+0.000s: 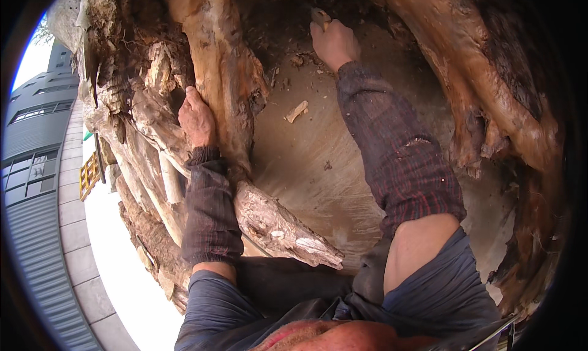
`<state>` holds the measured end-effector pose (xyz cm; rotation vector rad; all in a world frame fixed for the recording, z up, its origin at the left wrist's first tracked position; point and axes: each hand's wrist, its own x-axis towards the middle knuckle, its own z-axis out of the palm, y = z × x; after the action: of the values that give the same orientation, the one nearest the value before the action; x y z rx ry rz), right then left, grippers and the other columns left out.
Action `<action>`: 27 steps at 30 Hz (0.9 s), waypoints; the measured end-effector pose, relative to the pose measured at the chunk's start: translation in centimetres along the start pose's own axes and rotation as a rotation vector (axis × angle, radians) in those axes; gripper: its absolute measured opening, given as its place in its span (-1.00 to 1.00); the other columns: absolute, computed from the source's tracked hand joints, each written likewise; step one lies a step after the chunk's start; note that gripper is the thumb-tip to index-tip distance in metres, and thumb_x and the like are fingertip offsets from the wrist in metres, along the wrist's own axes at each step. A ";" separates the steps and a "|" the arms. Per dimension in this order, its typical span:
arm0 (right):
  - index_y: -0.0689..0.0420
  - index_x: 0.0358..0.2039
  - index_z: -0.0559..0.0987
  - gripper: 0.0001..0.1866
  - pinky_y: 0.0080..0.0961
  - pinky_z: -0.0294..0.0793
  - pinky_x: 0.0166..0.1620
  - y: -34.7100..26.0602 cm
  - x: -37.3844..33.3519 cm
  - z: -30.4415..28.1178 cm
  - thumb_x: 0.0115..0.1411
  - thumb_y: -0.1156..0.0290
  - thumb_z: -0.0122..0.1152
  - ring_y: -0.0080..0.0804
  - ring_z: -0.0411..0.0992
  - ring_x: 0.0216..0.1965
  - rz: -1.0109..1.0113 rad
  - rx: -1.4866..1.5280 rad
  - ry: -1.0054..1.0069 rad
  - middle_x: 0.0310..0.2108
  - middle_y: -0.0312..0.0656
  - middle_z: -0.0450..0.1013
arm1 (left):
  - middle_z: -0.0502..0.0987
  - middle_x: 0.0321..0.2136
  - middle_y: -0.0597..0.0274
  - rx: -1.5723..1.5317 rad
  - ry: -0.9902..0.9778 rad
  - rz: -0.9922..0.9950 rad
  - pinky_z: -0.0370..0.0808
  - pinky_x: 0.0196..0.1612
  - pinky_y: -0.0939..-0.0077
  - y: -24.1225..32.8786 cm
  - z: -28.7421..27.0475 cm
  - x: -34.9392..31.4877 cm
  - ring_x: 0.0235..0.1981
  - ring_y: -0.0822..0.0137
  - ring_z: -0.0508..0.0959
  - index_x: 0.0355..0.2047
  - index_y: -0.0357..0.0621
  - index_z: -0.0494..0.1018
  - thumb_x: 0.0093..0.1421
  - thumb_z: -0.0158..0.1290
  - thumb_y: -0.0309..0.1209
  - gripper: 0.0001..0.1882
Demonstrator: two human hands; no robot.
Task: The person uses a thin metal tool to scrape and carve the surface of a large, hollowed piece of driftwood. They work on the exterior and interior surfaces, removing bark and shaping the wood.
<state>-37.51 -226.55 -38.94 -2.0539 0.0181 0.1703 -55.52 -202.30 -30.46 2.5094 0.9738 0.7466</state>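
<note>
My right hand [335, 45] reaches far forward, closed around a small hand tool [320, 17]. Only the tool's short, pale end shows beyond my fingers, against dark, crumbly wood, so its exact kind is unclear. On the left, my left hand [197, 119] presses against the side of an upright, orange-brown root [215, 57]; its fingers are curled and partly hidden. Dark checked sleeves cover both forearms. Between my arms lies a loose wood chip [297, 111] on the dusty brown surface [300, 179].
A thick, curved root [471, 63] arches along the right side. Pale, weathered roots [147, 186] crowd the left, and a blunt stub of wood [285, 228] juts toward my lap. Outside at far left are a grey building [37, 161] and a yellow lattice [90, 175].
</note>
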 end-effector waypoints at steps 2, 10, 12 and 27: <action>0.27 -0.14 0.61 -0.42 -0.02 0.48 0.04 -0.5 0.0 -0.2 0.24 -0.09 0.15 0.23 0.51 -0.03 0.006 0.010 0.000 -0.12 0.24 0.56 | 0.42 -0.59 0.01 -0.056 -0.002 0.002 0.36 -0.29 0.18 -0.2 0.0 0.0 -0.48 0.23 0.38 -0.38 -0.44 0.50 0.43 -0.21 0.09 -0.30; 0.28 -0.14 0.61 -0.41 -0.02 0.49 0.03 -1.5 -0.4 0.3 0.22 -0.09 0.15 0.26 0.51 -0.04 -0.020 0.001 0.043 -0.14 0.24 0.56 | 0.36 -0.59 0.35 -0.191 0.040 0.039 0.29 -0.36 0.42 -0.6 0.3 0.0 -0.48 0.46 0.29 -0.41 -0.37 0.50 0.42 -0.08 -0.04 -0.45; 0.27 -0.14 0.61 -0.43 -0.02 0.49 0.04 -1.9 -0.1 0.3 0.23 -0.07 0.15 0.24 0.51 -0.03 -0.022 0.002 0.048 -0.13 0.23 0.56 | 0.35 -0.59 0.40 -0.232 0.044 0.039 0.27 -0.37 0.46 -0.8 0.3 0.0 -0.48 0.49 0.27 -0.41 -0.35 0.49 0.42 -0.06 -0.07 -0.49; 0.24 -0.10 0.63 -0.46 -0.03 0.48 0.08 -1.5 1.1 1.9 0.25 -0.03 0.13 0.22 0.50 0.01 -0.012 -0.014 0.042 -0.08 0.23 0.55 | 0.32 -0.58 0.43 -0.325 0.045 0.023 0.25 -0.38 0.48 -0.6 0.4 0.0 -0.48 0.51 0.25 -0.45 -0.33 0.46 0.41 -0.04 -0.10 -0.51</action>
<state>-36.52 -224.12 -38.63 -2.0710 0.0300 0.1204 -55.57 -201.89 -31.05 2.2330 0.7683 0.8933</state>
